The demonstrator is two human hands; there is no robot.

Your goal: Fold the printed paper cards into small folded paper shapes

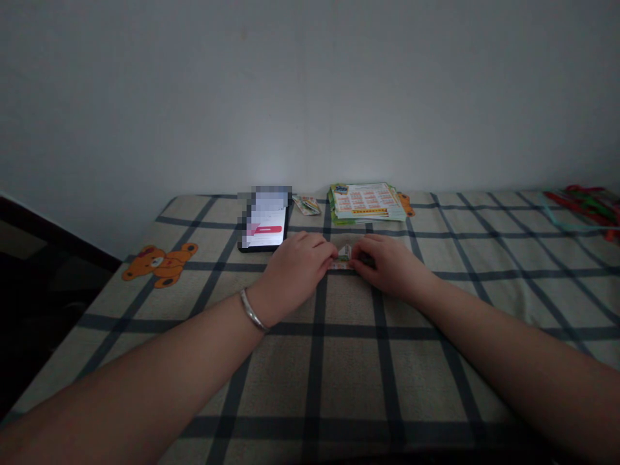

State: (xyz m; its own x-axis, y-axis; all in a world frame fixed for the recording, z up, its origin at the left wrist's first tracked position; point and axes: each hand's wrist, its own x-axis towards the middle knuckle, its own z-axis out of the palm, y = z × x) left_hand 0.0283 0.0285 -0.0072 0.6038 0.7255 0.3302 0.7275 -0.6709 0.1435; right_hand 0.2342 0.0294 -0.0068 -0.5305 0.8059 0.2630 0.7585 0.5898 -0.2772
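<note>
A small piece of printed paper (343,257), partly folded, lies low over the checked cloth between my hands. My left hand (301,261), with a silver bangle at the wrist, has its fingers closed on the paper's left end. On the right end, the thumb and fingers of my right hand (380,259) are pinched. My fingers hide much of the paper. Just beyond them lies a stack of printed sheets (368,201), and left of the stack is a small folded paper piece (307,205).
A phone (266,219) with a lit screen lies behind my left hand. Orange bear figures (159,263) mark the checked tablecloth (349,381). Red and green strands (588,203) lie at the far right. A pale wall rises along the back edge.
</note>
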